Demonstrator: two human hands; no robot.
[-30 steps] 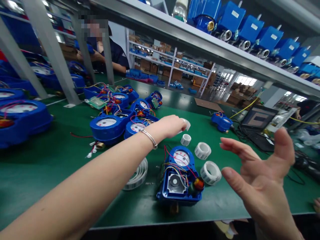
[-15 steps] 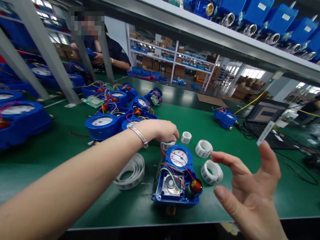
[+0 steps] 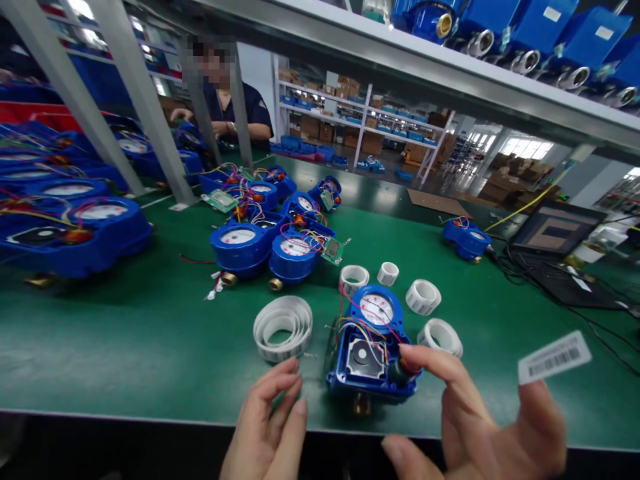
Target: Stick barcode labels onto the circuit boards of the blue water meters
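Right hand (image 3: 480,427): fingers spread; a small white barcode sticker (image 3: 554,357) clings to one raised fingertip, unpinched; the forefinger touches the open blue plastic water meter (image 3: 373,347).
Left hand (image 3: 270,427): loose, empty, lower centre.
Meter: frame centre on the green bench (image 3: 125,360), among white label rolls (image 3: 423,297).
Step, judged: sticker ready; placing needs a steadied meter.

A meter (image 3: 373,347) sits near the front edge of the worktop (image 3: 125,333), about midway along. A label coil (image 3: 283,327) lies just to its left. Four label rolls (image 3: 423,297) arc behind it and to its right. A cluster of meters (image 3: 270,247) lies further back on the left, a row of meters (image 3: 70,227) lines the left edge, and a laptop (image 3: 555,247) sits by the right edge.
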